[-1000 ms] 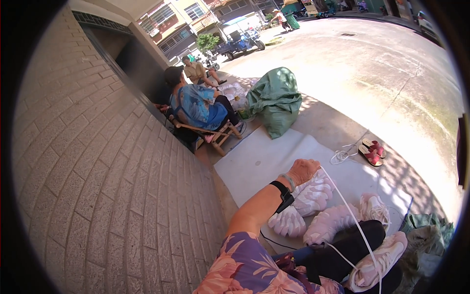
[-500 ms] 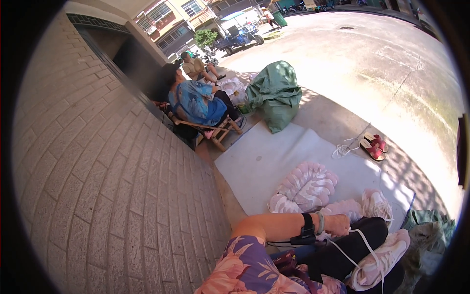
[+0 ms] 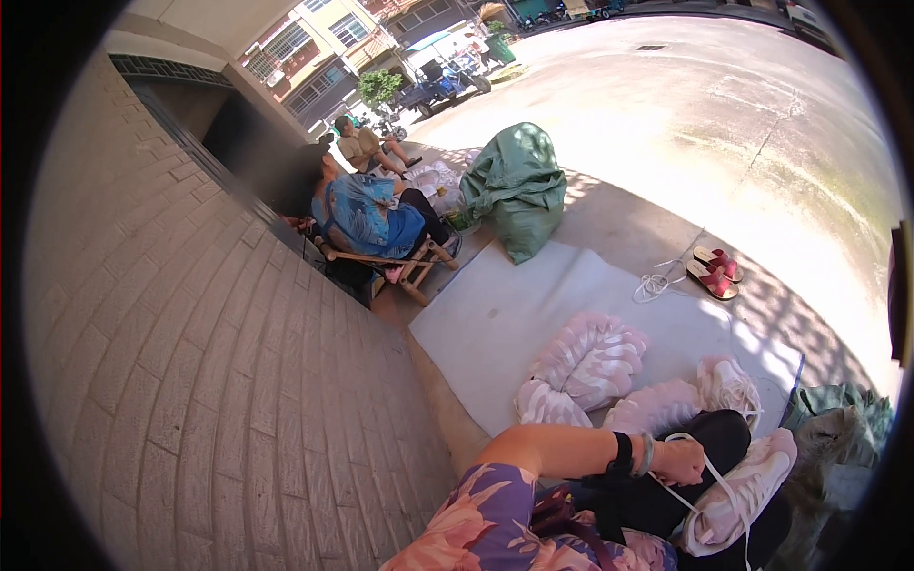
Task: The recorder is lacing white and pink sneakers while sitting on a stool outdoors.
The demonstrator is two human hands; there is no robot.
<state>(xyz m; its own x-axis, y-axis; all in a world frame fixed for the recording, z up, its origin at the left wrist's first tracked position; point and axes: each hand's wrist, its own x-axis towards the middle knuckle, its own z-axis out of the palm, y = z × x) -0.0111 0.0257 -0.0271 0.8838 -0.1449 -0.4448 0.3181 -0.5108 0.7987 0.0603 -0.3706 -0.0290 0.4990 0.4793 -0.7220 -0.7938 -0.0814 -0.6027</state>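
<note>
My left hand [image 3: 680,461] is closed around a white shoelace [image 3: 718,479], its fingers pressed together over my dark-clad leg. From the hand, the lace runs in loops down to a pink and white sneaker [image 3: 752,487]. That sneaker rests on my lap, toe pointing up and away, with its laced front showing. A black strap [image 3: 625,451] and a pale bangle circle my left wrist. My right hand is out of view.
More pink and white sneakers [image 3: 598,348] lie in rows on a pale sheet [image 3: 486,314]. A green sack [image 3: 519,190] stands beyond; red sandals [image 3: 714,274] and loose laces [image 3: 657,286] lie to its right. Another person [image 3: 367,214] sits by the brick wall [image 3: 219,371].
My left hand has shifted slightly right and down, closer to the sneaker, still holding the lace. The whole view has tilted a little, so the background sits further left.
</note>
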